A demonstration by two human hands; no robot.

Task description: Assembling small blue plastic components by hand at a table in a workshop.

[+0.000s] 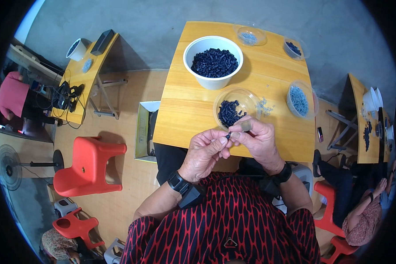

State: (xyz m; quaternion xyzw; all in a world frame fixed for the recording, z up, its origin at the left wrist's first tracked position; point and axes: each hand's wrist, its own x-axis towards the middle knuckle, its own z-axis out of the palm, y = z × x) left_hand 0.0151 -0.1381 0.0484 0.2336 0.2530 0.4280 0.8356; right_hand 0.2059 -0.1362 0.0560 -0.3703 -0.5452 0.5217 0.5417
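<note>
My left hand [205, 151] and my right hand [258, 140] meet over the near edge of the wooden table [185, 125]. The left fingertips pinch a small dark plastic piece [228, 136]. My right thumb and fingers close on the same spot; anything else between them is too small to make out. A tan band [246, 126] wraps one right finger. Just beyond my hands stands a clear plastic bowl [252, 99], partly filled with dark short tube-like pieces [228, 113]. Small silvery screw-like pieces [264, 107] lie loose on the wood to its right.
A white bucket [213, 82] heaped with dark pieces stands at the far left. Clear tubs of silvery pieces [299, 101] and dark pieces [293, 48] line the right side. Another clear bowl [249, 36] sits at the back. Red chairs [90, 169] and other people surround the table.
</note>
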